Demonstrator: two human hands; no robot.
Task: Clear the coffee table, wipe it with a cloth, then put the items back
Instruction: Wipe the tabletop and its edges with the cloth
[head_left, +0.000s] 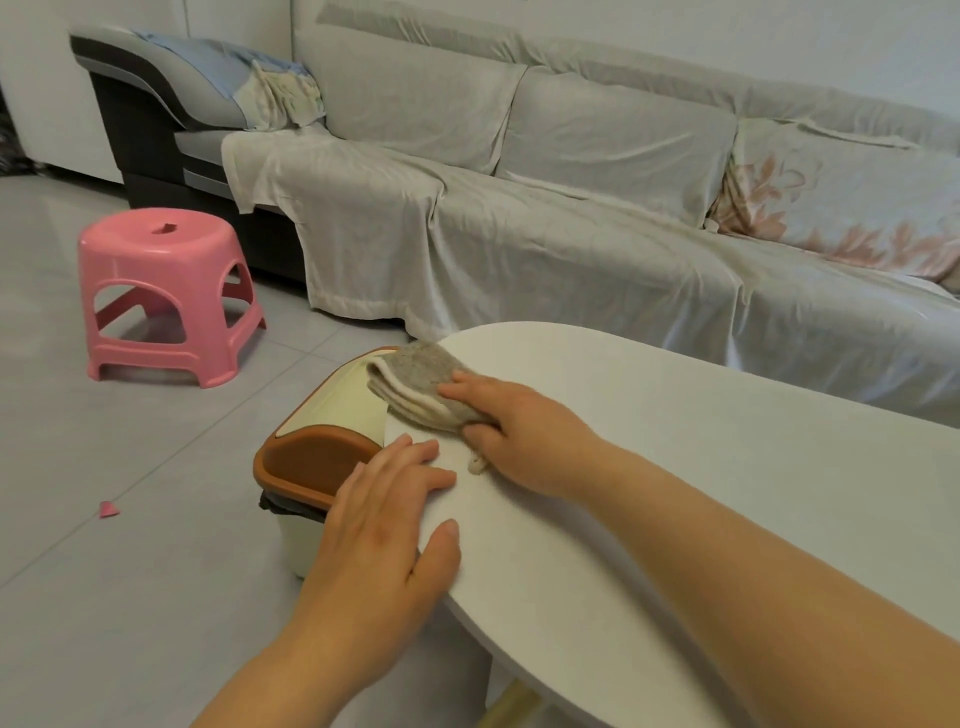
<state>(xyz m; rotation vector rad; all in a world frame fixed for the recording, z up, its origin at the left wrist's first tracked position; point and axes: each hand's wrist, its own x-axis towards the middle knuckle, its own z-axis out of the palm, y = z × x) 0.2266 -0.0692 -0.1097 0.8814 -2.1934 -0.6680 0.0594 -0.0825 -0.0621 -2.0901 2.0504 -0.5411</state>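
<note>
The white oval coffee table (701, 467) fills the lower right, its top bare. A folded grey-and-cream cloth (421, 382) lies on the table's left end, partly overhanging the edge. My right hand (524, 431) presses down on the cloth, fingers curled over its near side. My left hand (384, 525) rests flat on the table's left rim, fingers spread, thumb on the tabletop, holding nothing.
A cream bin with a brown lid (317, 452) stands on the floor against the table's left end, under the cloth. A pink plastic stool (166, 291) sits further left. A covered grey sofa (571, 223) runs behind the table. A small pink scrap (108, 509) lies on the tiles.
</note>
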